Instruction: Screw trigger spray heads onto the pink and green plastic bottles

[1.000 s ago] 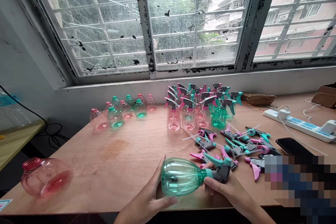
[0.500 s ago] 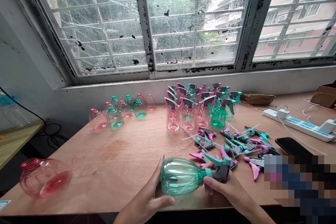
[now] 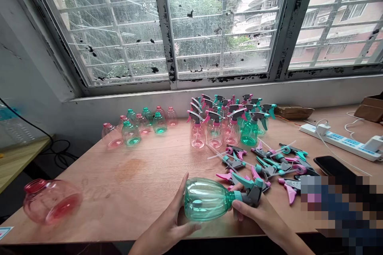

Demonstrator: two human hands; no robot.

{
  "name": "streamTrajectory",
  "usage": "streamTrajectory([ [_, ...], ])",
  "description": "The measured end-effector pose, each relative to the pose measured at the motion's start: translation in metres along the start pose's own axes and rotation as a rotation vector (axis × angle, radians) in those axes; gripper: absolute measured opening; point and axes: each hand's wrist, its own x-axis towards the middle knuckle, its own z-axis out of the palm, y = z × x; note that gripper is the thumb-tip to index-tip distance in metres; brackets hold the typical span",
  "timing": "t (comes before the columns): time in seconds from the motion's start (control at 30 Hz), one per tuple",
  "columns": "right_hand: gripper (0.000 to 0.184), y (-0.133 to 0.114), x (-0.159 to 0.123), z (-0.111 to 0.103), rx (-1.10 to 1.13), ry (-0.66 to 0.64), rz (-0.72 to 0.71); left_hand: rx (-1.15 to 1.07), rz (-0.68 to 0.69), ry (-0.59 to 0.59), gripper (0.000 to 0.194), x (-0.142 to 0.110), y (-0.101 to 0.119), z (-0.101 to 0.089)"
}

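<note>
Green plastic spray bottle (image 3: 206, 200) lies on its side between two bare hands at the near edge of the table. The left hand (image 3: 166, 223) cups the bottle's body from below, its thumb up the side. The right hand (image 3: 260, 215) closes around the neck and the teal-and-grey trigger head (image 3: 253, 194), which points away from the left hand.

Just past the right hand, loose pink and teal trigger heads (image 3: 269, 167) with clear dip tubes lie in a scattered heap across the wooden table (image 3: 89, 159). Beyond them, assembled pink and green spray bottles (image 3: 215, 129) stand packed together. Farther left of the hands, a shorter group of capless bottles (image 3: 143, 125) stands, while a pink bottle (image 3: 50, 201) lies on its side near the table's left edge.

Right of the heap sit a black phone (image 3: 333, 165) and a white power strip (image 3: 338, 139). A pixelated patch (image 3: 338, 211) beside the right hand hides that corner of the view. Rain-streaked window panes (image 3: 224, 24) run along the table's far side.
</note>
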Motion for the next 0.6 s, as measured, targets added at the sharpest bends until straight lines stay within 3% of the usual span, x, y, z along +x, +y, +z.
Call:
streamTrajectory([
  [0.2, 0.043, 0.0009, 0.0021, -0.0012, 0.03, -0.02, -0.014, 0.055, -0.036, 0.038, 0.099, -0.0017, -0.0013, -0.0023],
  [0.6, 0.038, -0.0005, 0.0018, -0.0011, 0.101, -0.043, -0.007, 0.017, 0.004, 0.004, 0.105, -0.0015, 0.0037, 0.0007],
])
